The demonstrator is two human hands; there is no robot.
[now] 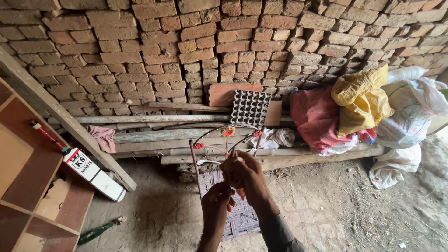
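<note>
**Hands at a wire frame with small flowers**

Both hands are raised in the middle of the view, in front of a brick wall (140,51). The right hand (245,175) is higher, and its fingers are closed together around a thin stem of the wire frame (219,140), just under the orange flower (228,131). The left hand (217,203) is lower and a little nearer; its fingers are curled, with the tips pressed toward the thumb, but I cannot tell if they pinch a wire or a thread, because the thing is too thin to see.

The frame has several bent arms. Three of them already carry a small flower: the orange flower on top, one red flower (199,145) on the left and another red piece (257,134) on the right. The lower stems look bare, so in my judgement the decoration is only partly done, and more remains.

Below the hands, a woven mat (242,219) lies on the dirt floor. At the left, a cricket bat (91,172) leans near a wooden shelf (28,186). An egg tray (250,108) stands against the wall, beside cloth bundles (361,100).
</note>
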